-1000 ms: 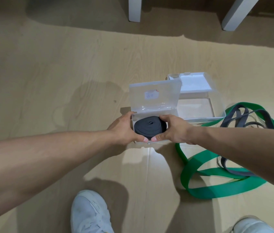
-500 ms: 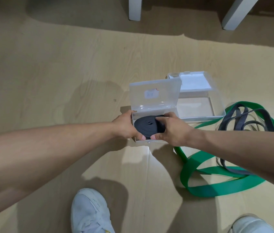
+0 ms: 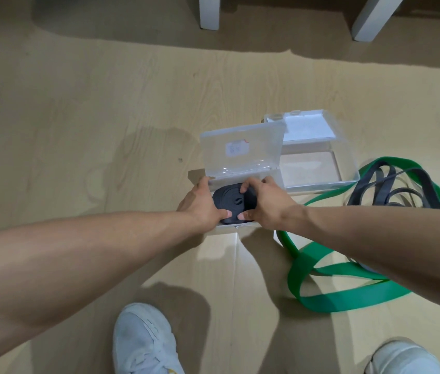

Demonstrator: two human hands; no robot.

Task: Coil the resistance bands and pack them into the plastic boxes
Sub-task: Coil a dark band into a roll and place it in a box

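Observation:
A coiled black resistance band (image 3: pixel 229 202) lies inside a small clear plastic box (image 3: pixel 241 153) whose lid stands open at the back. My left hand (image 3: pixel 200 203) grips the box's left side, thumb pressing on the coil. My right hand (image 3: pixel 263 202) covers the coil's right half, fingers curled over its far edge and thumb on its near edge. A second clear box (image 3: pixel 321 160) lies open just to the right. A loose green band (image 3: pixel 329 292) and a loose dark grey band (image 3: pixel 391 190) sprawl on the floor at the right.
Everything sits on a light wooden floor. Two white furniture legs (image 3: pixel 209 12) (image 3: pixel 372 17) stand at the top. My white shoes (image 3: pixel 143 341) (image 3: pixel 405 359) are at the bottom edge. The green band runs under my right forearm.
My right hand has slid further over the coil, fingers now hooked on its far edge. The coil looks pressed flatter in the box. My left hand has kept its place.

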